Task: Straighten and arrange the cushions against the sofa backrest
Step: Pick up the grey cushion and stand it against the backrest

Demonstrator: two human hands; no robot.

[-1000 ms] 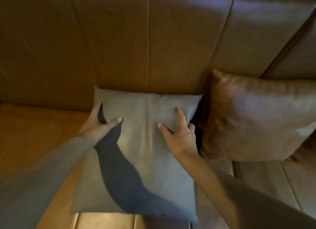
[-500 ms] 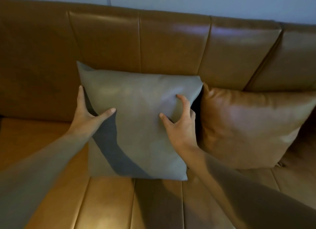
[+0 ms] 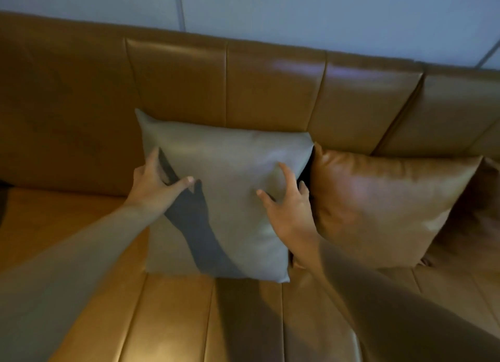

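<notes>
A grey-green square cushion point(image 3: 230, 172) stands upright against the brown leather sofa backrest point(image 3: 270, 91). My left hand point(image 3: 154, 185) grips its left edge, thumb across the front face. My right hand point(image 3: 289, 207) holds its right edge, with the fingers tucked into the gap beside it and the thumb on the front. A brown leather cushion point(image 3: 389, 210) leans on the backrest directly to the right, touching the grey-green one.
The brown sofa seat point(image 3: 173, 321) spreads below and to the left of the cushions. A pale blue-grey wall point(image 3: 297, 10) rises behind the backrest. A darker brown cushion point(image 3: 479, 226) shows at the far right edge.
The grey-green cushion went from lying tilted on the seat to standing upright against the backrest, both hands still on its sides. The view has tipped upward and now shows the wall.
</notes>
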